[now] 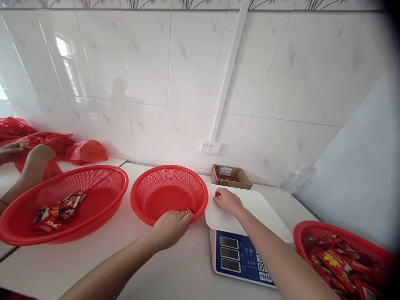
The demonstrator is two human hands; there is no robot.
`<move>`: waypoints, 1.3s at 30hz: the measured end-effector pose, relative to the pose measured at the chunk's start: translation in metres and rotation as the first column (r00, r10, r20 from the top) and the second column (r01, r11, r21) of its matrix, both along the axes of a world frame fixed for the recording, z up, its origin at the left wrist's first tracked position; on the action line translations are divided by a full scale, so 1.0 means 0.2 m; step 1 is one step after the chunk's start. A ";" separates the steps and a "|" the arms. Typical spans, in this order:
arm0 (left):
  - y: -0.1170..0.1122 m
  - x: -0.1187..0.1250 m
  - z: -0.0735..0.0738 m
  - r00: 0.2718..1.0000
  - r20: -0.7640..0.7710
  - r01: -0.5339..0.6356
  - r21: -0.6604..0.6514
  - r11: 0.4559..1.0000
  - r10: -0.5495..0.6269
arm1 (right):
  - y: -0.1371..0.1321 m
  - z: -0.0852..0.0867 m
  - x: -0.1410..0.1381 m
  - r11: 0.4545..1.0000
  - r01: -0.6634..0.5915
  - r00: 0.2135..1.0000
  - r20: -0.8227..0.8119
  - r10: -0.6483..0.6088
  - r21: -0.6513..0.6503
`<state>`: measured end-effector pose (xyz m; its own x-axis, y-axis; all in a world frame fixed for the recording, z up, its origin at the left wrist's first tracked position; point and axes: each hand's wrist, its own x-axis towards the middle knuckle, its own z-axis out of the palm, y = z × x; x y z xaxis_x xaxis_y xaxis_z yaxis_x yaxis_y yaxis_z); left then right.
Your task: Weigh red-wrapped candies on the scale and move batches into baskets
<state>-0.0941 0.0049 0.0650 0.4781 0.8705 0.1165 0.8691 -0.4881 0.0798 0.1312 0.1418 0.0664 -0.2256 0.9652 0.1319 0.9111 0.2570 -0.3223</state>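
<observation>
My left hand (171, 230) reaches over the near rim of the middle red plastic basket (168, 171), its fingers closed on a shiny red packet (186, 211) low inside. The hand covers part of that packet. Above the white pan of a digital scale (250, 204), my right hand (228, 201) pinches a small shiny red wrapped piece (218, 195). Most of this piece is hidden by the fingers. The scale's blue front panel, with displays and keys, faces me, and my right forearm crosses it.
A left red basket (115, 183) holds several red packets (50, 221). At the right, another red basket (304, 227) is filled with packets. Behind the scale stand a cardboard box (246, 180) and clear plastic (295, 181). Another person's arms (34, 166) work among red mesh bags (86, 151).
</observation>
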 end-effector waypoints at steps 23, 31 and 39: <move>0.14 -0.05 -0.06 1.000 -0.016 -0.008 0.120 0.993 0.010 | -0.27 0.23 -0.27 0.927 -0.363 0.932 0.008 0.364 0.101; 0.35 -0.17 -0.05 0.988 -0.073 -0.115 0.225 0.968 0.135 | -0.50 0.29 0.67 0.973 0.131 0.985 0.088 -0.150 0.192; 0.26 0.19 -0.11 0.910 0.376 -0.003 0.424 0.906 -0.173 | -0.88 0.11 1.40 0.860 0.365 0.925 0.243 -0.292 -0.357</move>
